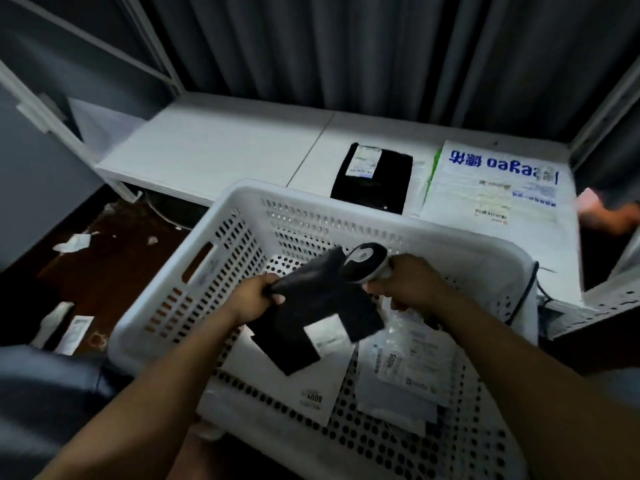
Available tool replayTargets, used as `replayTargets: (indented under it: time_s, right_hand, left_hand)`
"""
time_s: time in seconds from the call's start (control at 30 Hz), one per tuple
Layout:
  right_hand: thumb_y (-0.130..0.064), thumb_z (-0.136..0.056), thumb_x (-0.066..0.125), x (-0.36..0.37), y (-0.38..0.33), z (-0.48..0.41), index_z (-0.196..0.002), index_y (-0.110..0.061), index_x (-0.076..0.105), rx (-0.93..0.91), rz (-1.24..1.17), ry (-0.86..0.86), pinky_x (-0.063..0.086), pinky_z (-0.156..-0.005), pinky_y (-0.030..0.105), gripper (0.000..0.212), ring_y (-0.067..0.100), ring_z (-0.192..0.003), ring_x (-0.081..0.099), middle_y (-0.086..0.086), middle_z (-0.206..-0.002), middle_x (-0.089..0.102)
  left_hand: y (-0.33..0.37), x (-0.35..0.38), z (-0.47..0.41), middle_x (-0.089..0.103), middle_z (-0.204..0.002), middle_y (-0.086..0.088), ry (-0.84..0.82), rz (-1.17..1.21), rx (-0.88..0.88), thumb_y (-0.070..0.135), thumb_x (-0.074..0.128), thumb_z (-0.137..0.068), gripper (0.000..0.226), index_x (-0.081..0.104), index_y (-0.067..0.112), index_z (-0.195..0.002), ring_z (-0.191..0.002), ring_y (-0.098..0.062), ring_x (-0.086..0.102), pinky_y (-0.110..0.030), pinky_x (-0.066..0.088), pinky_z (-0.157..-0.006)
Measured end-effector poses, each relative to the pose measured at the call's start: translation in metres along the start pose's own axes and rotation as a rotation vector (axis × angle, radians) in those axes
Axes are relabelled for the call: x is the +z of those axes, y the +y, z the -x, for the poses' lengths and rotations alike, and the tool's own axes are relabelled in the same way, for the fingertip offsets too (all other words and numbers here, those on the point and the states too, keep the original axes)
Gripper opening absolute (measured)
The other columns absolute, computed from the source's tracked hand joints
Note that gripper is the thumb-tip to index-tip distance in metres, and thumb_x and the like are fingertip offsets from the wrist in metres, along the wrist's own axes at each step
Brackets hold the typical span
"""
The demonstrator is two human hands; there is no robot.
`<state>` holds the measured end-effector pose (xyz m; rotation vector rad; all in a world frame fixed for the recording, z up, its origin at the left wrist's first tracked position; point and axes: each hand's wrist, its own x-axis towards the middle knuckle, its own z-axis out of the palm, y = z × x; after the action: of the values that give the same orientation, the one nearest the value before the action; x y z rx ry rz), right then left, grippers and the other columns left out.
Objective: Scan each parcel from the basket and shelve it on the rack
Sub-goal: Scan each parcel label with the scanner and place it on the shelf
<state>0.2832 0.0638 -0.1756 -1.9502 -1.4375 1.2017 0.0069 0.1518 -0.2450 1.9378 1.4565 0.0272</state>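
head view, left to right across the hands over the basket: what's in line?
Over the basket: left hand → black parcel it grips → scanner → right hand holding the scanner.

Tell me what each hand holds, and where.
Left hand grips the black plastic parcel at one end; right hand grips the white handheld scanner by its handle.
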Motion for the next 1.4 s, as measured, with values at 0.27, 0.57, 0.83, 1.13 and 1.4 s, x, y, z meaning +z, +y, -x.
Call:
replayTargets:
  time_s: [0.27,0.57,0.83,1.13,1.4]
  right_hand:
    - [-0.014,-0.076,0.082,-0.044,-0.038,0.053,-0.091,-0.028,0.072,-0.133,-0.204,0.096,0.048,-0.068,0.01,0.022,-0.014,-0.071,0.063,-0.017,-0.085,0.07]
    - [-0.003,-0.086,0.065,-0.043,-0.052,0.093,-0.105,-0.003,0.071,-0.105,-0.844,0.012,0.056,-0.063,0.025,0.02,0.022,-0.081,0.073,0.014,-0.095,0.075]
    - [-0.01,-0.088,0.066,-0.039,-0.056,0.087,-0.102,-0.001,0.069,-0.086,-1.164,0.269,0.056,-0.056,0.025,0.017,0.018,-0.07,0.073,0.009,-0.081,0.076]
    - [-0.013,-0.087,0.069,-0.035,-0.054,0.072,-0.107,0.0,0.07,-0.079,-1.143,0.209,0.056,-0.08,0.038,0.024,0.03,-0.088,0.072,0.018,-0.098,0.074]
    - [-0.015,-0.084,0.075,-0.054,-0.052,0.077,-0.104,-0.006,0.066,-0.055,-0.608,0.197,0.057,-0.059,0.03,0.024,0.022,-0.065,0.069,0.011,-0.082,0.071]
  left_hand:
    - [0.049,-0.04,0.061,0.071,-0.083,0.015,0.327,0.783,0.044,0.004,0.065,-0.089,0.022,0.065,0.026,-0.093,-0.077,-0.001,0.066,-0.008,0.048,-0.065]
    - [0.089,-0.053,0.094,0.073,-0.104,-0.002,0.295,1.186,0.176,0.0,0.06,-0.089,0.027,0.064,0.013,-0.113,-0.089,-0.013,0.07,-0.024,0.057,-0.075]
    - [0.098,-0.051,0.106,0.073,-0.101,-0.007,0.29,1.381,0.194,0.036,0.095,-0.045,0.074,0.064,0.013,-0.108,-0.087,-0.017,0.072,-0.027,0.058,-0.067]
    - [0.16,-0.008,0.09,0.065,-0.12,-0.016,0.473,1.63,0.112,-0.018,0.061,-0.08,0.046,0.052,0.005,-0.119,-0.106,-0.028,0.066,-0.04,0.054,-0.092]
    - [0.121,-0.043,0.079,0.069,-0.106,-0.001,0.687,1.475,0.122,-0.019,0.057,-0.083,0.043,0.056,0.018,-0.106,-0.102,-0.022,0.065,-0.041,0.051,-0.092]
